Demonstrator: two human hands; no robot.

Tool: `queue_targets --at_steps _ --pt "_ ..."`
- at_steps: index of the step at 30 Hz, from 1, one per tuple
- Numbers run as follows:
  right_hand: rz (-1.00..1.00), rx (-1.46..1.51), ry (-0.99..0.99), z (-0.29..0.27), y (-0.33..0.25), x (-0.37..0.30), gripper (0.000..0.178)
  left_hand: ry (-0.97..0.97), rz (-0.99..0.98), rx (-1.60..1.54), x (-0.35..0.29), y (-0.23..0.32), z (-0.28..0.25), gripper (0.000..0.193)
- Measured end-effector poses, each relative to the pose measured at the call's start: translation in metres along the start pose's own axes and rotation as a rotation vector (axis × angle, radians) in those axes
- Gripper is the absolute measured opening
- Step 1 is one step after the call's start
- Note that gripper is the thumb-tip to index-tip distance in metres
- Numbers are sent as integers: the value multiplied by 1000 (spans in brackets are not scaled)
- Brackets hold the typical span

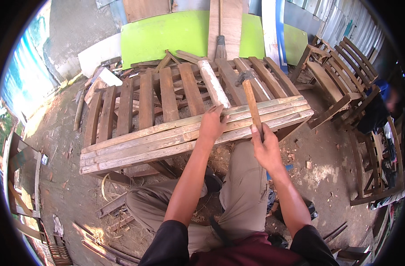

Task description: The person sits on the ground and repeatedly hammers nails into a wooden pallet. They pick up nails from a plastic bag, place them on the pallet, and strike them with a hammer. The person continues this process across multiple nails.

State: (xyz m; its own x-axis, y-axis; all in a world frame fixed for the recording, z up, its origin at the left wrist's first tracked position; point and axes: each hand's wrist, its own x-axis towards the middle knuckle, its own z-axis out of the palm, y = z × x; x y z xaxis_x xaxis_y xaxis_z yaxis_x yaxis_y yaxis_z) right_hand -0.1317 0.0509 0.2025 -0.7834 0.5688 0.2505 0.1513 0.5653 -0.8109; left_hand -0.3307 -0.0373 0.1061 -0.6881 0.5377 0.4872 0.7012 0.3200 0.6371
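My right hand [267, 145] is wrapped round the wooden handle of a hammer [253, 106], whose dark head is raised over the slats. My left hand [212, 126] rests on several long pale wooden strips [167, 135] lying side by side along the near edge of a slatted wooden frame [146, 99]. Its fingertips are drawn together near the end of a slat with worn white paint [213, 84]; anything between them is too small to make out. Brown slats run away from the strips on both sides of my hands.
Scrap wood [176, 58] lies piled behind the frame, before a bright green panel [165, 37] and a broom [221, 46]. Wooden chair frames [331, 77] stand at the right. Offcuts and shavings [118, 221] litter the floor around my legs. At the far left is another wooden frame [36, 186].
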Motion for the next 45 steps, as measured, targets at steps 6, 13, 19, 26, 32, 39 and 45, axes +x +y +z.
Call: queue_targets --at_steps 6,13,19,26,32,39,45 --pt "43 284 -92 4 -6 15 35 -278 -165 432 -26 25 -8 98" --pt "277 91 -263 -15 16 16 39 -460 -164 551 -23 48 -34 145" --pt "81 381 -105 -18 -18 24 38 -447 -155 561 -29 39 -31 148" --pt "318 69 -377 -14 29 11 56 -398 -146 518 -29 41 -26 145" --pt "122 557 -187 -31 -38 29 51 -400 -155 530 -30 35 -27 144" --pt "292 187 -331 -10 34 6 51 -405 -126 505 -25 44 -23 146" --pt "186 524 -232 -26 -45 8 51 -411 -164 508 -30 36 -29 147"
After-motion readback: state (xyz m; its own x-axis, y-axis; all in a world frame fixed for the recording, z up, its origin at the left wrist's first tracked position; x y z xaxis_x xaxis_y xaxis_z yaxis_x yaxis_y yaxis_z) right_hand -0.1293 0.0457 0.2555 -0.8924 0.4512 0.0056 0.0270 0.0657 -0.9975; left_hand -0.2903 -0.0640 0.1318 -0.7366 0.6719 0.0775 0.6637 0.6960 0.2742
